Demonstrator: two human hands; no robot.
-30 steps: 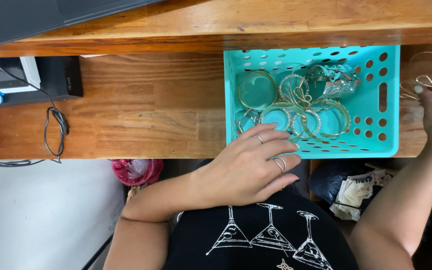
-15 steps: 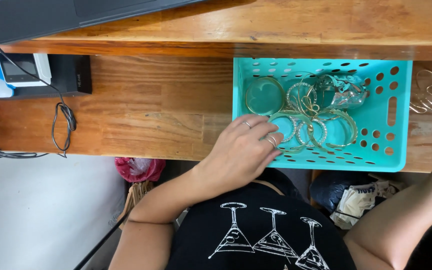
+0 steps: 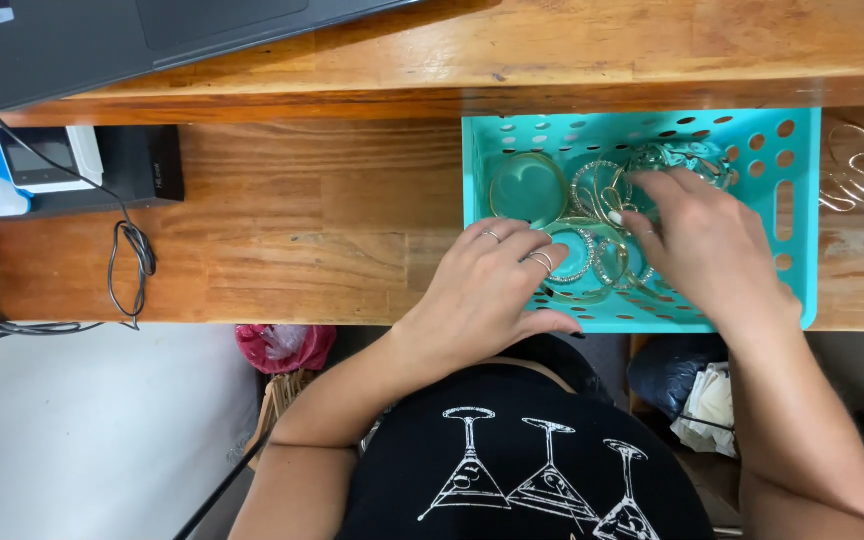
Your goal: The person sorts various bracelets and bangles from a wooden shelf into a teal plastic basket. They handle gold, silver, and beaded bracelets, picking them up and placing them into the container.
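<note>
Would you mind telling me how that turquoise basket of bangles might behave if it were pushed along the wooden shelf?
The turquoise basket looks like thin perforated plastic, so probably light and apt to slide on the smooth wooden shelf. The loose bangles would likely shift and rattle inside. It sits low and wide, so tipping seems unlikely.

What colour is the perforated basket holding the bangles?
Turquoise; the basket shows plainly in the head view.

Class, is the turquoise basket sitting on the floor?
No, the turquoise basket rests on the wooden table, with both hands reaching into it.
</note>
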